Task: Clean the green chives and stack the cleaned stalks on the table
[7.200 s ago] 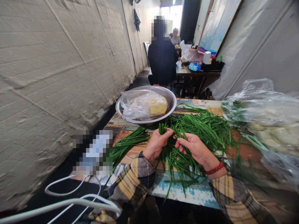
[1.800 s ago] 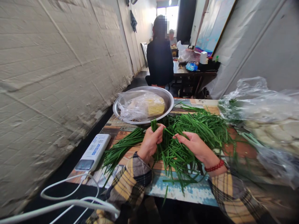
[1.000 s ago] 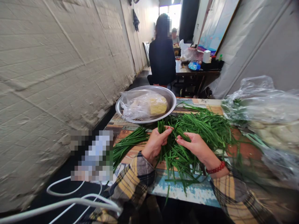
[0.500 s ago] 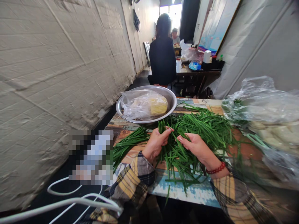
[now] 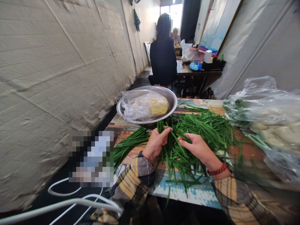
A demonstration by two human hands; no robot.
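Note:
My left hand (image 5: pixel 157 141) is closed around a small bunch of green garlic chives, whose ends poke up above the fist. My right hand (image 5: pixel 196 145), wearing a red bead bracelet (image 5: pixel 217 169), pinches a few chive blades at its fingertips, a short way right of the left hand. Beneath and behind both hands spreads a large loose pile of garlic chives (image 5: pixel 206 128), some blades hanging toward the table's front edge. A neater bundle of chives (image 5: pixel 131 142) lies to the left of my left hand.
A metal basin (image 5: pixel 173 109) holding a plastic bag (image 5: pixel 140 106) with something yellow stands behind the chives. Clear bags (image 5: pixel 274 109) with pale contents fill the table's right side. White cables (image 5: pixel 70 203) loop at lower left. A person (image 5: pixel 163 59) sits ahead, facing away.
My left hand has shifted very slightly left, and my right hand slightly right, widening the gap between them a little. The chive pile and basin look the same.

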